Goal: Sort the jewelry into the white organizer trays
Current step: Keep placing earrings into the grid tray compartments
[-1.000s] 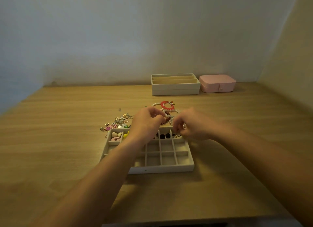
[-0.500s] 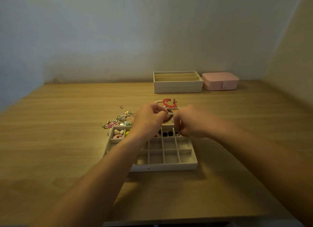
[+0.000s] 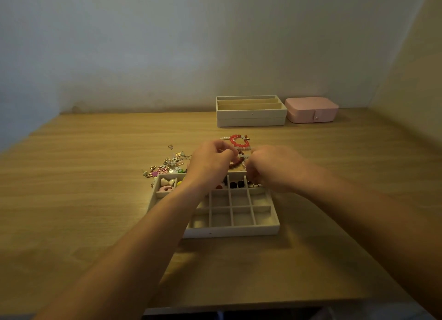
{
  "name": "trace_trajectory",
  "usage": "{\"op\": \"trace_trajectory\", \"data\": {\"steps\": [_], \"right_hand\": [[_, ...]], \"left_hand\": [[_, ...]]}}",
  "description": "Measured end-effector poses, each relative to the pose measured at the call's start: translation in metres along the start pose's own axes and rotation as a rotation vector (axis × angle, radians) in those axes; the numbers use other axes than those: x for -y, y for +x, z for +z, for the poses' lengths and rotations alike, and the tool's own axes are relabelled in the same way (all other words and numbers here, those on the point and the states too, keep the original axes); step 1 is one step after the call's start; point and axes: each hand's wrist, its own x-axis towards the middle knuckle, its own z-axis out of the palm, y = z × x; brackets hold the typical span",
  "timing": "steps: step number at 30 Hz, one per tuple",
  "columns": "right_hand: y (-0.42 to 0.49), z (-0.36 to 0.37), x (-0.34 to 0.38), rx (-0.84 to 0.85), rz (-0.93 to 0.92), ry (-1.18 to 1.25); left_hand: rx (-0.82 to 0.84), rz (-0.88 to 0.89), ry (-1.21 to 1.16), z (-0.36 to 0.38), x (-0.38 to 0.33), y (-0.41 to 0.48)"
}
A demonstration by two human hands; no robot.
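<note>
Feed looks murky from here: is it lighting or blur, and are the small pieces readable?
Head view: dim warm light, no glare; left hand and right hand shade the gridded tray; loose charms beside it look soft and indistinct.

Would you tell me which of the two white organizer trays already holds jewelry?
The gridded tray nearest the person: its far row holds pieces. The long-slotted tray beside the pink box shows none.
</note>
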Motion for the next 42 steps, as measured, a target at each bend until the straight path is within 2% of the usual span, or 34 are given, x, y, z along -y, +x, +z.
{"op": "trace_trajectory", "data": {"steps": [4,11,20,25,31,42], "right_hand": [[0.001,0.004,-0.001,-0.046,0.047,0.018],[-0.001,0.011,-0.004,-0.020,0.157,0.212],[-0.007,0.021,-0.004,-0.044,0.168,0.263],[-0.012,0.005,-0.016,-0.068,0.168,0.414],[-0.018,0.002,-0.020,0.033,0.112,0.510],[-0.017,0.009,-0.018,0.082,0.090,0.408]], "left_hand": [[-0.001,0.005,0.000,0.000,0.000,0.001],[0.026,0.017,0.009,0.000,0.001,0.001],[0.060,0.030,0.060,-0.006,0.003,0.001],[0.123,0.069,0.309,-0.006,0.005,-0.001],[0.168,0.143,0.647,0.006,0.006,-0.005],[0.186,0.123,0.680,0.012,0.008,0.000]]}}
